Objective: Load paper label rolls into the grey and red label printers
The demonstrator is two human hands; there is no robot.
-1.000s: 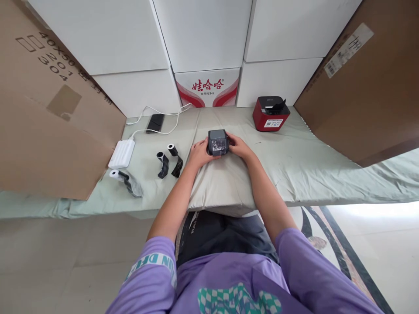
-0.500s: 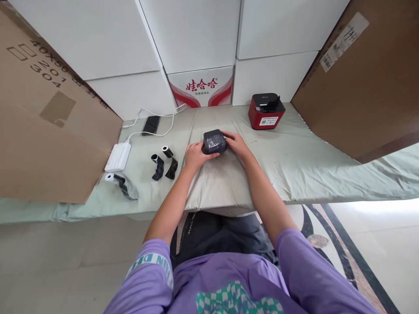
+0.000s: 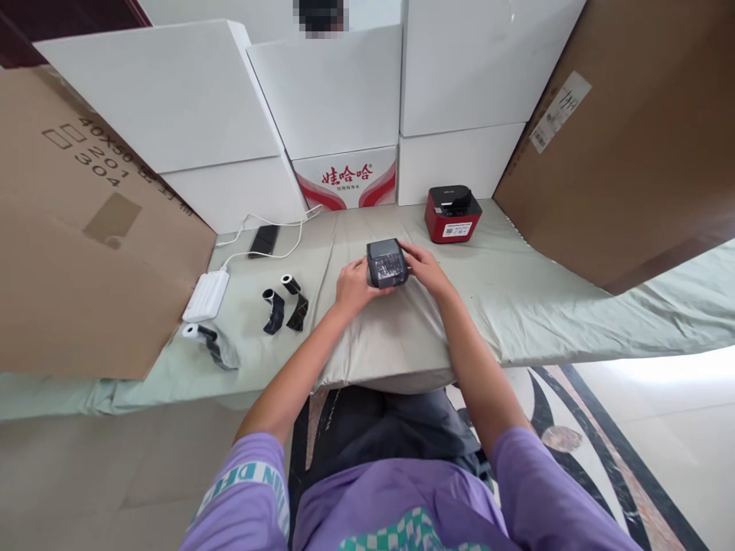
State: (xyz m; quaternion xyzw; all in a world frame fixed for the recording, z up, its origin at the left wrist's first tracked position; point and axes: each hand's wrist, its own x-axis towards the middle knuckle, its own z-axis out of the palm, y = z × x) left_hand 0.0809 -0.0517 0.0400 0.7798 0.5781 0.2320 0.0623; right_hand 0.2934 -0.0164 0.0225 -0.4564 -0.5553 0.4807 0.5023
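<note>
A small black label printer [image 3: 387, 263] with a glossy, crinkled dark strip across its front sits between my hands over the middle of the cloth-covered table. My left hand [image 3: 357, 285] grips its left side, with the thumb along the lower front edge. On the other side, my right hand [image 3: 423, 268] holds the right side, fingers reaching to the back corner. To the left lie two small rolls, one a dark roll [image 3: 274, 310] and the other a black-and-white roll [image 3: 294, 298], both with dark tails unrolled.
A red-and-black label printer [image 3: 453, 218] stands back right. At left are a white power bank [image 3: 205, 295], a black phone [image 3: 263, 241], a white cable [image 3: 298, 233] and another roll [image 3: 210, 340]. White boxes [image 3: 327, 92] wall the back; a brown carton [image 3: 579, 176] stands right, another carton [image 3: 86, 252] left.
The black printer, still between both hands, has tilted so more of its top and strip face me. The camera view has tipped up, showing more above the white boxes.
</note>
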